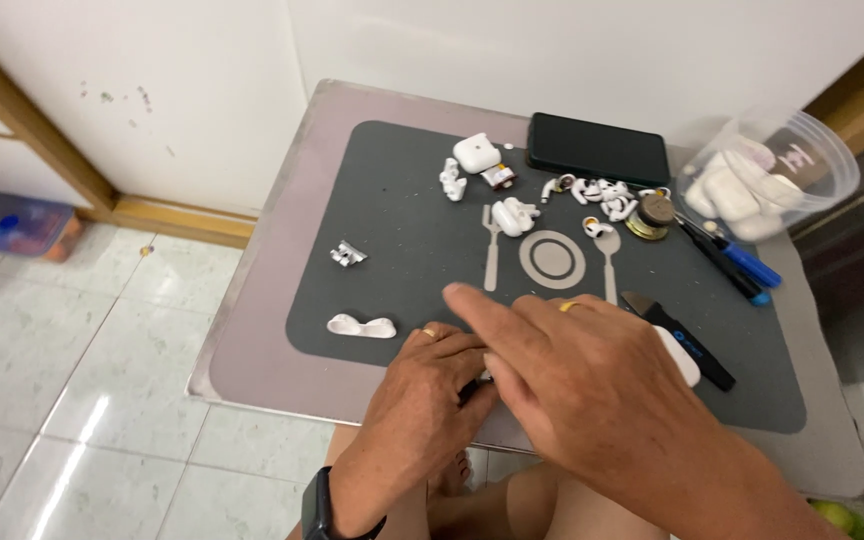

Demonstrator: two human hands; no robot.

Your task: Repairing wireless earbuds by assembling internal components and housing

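Observation:
My left hand (422,400) is curled at the near edge of the dark grey mat (392,230), fingers closed around something small that I cannot make out. My right hand (572,380) lies over it, index finger stretched out to the left, a gold ring on one finger. Under the right palm a white earbud case (682,357) pokes out. A black-handled blade tool (682,340) lies just right of that hand. A white curved plastic part (361,326) rests left of my left hand.
Further back on the mat lie a white case part (476,152), several loose earbud pieces (592,192), a small metal clip (347,255), a black phone (597,148), a round brass-coloured part (652,215) and blue-tipped tools (742,265). A clear tub (782,170) holds white cases at right.

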